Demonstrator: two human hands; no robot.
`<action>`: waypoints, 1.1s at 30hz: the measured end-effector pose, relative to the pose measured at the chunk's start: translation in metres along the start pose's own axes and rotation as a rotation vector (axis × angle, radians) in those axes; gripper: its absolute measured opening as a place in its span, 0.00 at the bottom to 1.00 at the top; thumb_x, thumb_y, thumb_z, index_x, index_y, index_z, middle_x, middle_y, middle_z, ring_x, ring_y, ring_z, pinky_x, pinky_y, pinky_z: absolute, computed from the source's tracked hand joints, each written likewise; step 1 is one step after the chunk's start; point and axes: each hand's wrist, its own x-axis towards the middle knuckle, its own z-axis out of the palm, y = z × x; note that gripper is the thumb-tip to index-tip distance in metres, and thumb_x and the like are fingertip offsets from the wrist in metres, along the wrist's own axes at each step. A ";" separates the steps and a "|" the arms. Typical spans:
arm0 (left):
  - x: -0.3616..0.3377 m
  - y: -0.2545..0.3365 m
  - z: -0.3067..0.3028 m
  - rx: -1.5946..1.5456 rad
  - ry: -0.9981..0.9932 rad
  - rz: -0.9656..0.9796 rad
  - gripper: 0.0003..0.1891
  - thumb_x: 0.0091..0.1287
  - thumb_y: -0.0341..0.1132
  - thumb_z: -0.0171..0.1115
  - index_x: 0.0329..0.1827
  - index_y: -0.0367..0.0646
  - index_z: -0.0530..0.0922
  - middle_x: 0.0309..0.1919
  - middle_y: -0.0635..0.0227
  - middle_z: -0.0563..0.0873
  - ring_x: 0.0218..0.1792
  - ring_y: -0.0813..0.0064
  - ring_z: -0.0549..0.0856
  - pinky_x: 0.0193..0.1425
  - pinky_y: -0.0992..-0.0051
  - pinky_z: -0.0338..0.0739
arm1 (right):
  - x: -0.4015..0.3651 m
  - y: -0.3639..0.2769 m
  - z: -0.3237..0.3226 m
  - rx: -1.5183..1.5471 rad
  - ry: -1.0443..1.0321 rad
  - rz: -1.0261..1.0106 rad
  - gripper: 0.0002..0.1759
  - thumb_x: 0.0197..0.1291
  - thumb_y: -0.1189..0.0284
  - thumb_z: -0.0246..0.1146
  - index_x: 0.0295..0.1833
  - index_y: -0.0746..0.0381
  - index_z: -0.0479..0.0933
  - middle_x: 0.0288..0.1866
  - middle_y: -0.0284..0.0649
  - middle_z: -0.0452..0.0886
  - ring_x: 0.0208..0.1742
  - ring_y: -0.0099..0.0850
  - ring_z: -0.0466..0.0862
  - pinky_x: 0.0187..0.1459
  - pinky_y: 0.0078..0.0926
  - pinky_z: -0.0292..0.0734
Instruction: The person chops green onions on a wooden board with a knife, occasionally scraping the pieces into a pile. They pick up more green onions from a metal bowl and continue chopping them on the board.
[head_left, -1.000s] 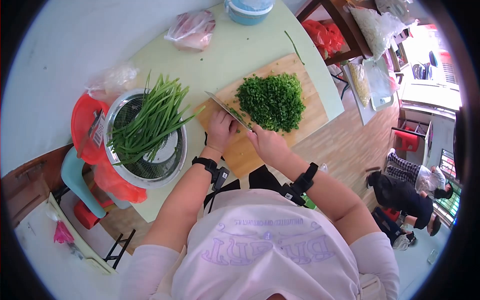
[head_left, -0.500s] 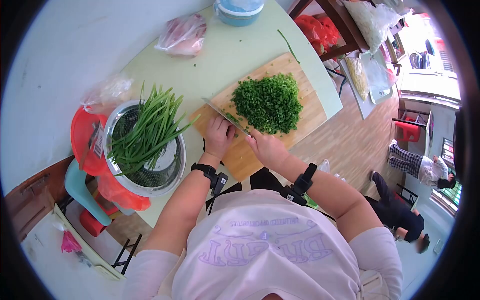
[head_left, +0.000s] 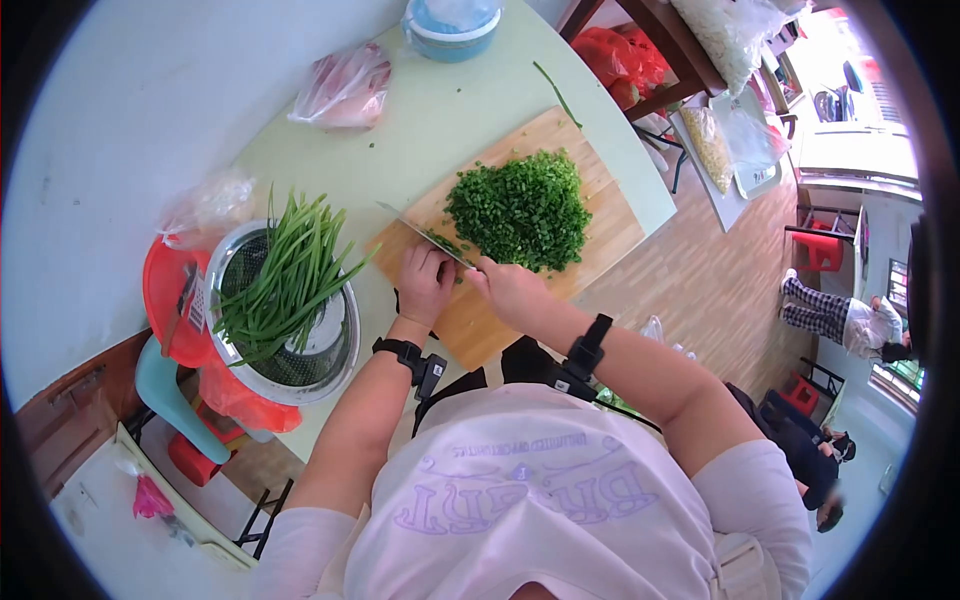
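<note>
My right hand point(head_left: 512, 296) is closed around the handle of a kitchen knife point(head_left: 408, 221). The blade points up and left, across the near left part of a wooden cutting board point(head_left: 480, 328). Close against the blade, my left hand point(head_left: 426, 284) has its fingers curled down on the board; what lies under them is hidden. Cut green bits stick along the blade's far side. Beyond it, a large heap of chopped chives point(head_left: 520, 210) covers the board's middle. To the left, long whole chives point(head_left: 285, 285) lie over a metal colander point(head_left: 350, 345).
A bag of meat point(head_left: 345, 85) and a blue tub point(head_left: 452, 40) stand toward the table's back. One loose chive stalk point(head_left: 557, 95) lies past the board. A red basin point(head_left: 172, 300) is beside the colander. Two people are off to the right, near stools.
The whole scene has shifted slightly left in view. Both hands and the knife stay close together on the board. A person in dark clothes at right has changed position.
</note>
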 end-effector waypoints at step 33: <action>0.009 0.001 0.010 0.057 0.052 0.069 0.09 0.53 0.24 0.68 0.35 0.40 0.79 0.37 0.60 0.79 0.39 0.57 0.78 0.44 0.63 0.75 | -0.005 0.026 -0.007 0.167 0.156 0.018 0.24 0.72 0.52 0.49 0.41 0.63 0.77 0.29 0.58 0.81 0.37 0.58 0.82 0.40 0.53 0.77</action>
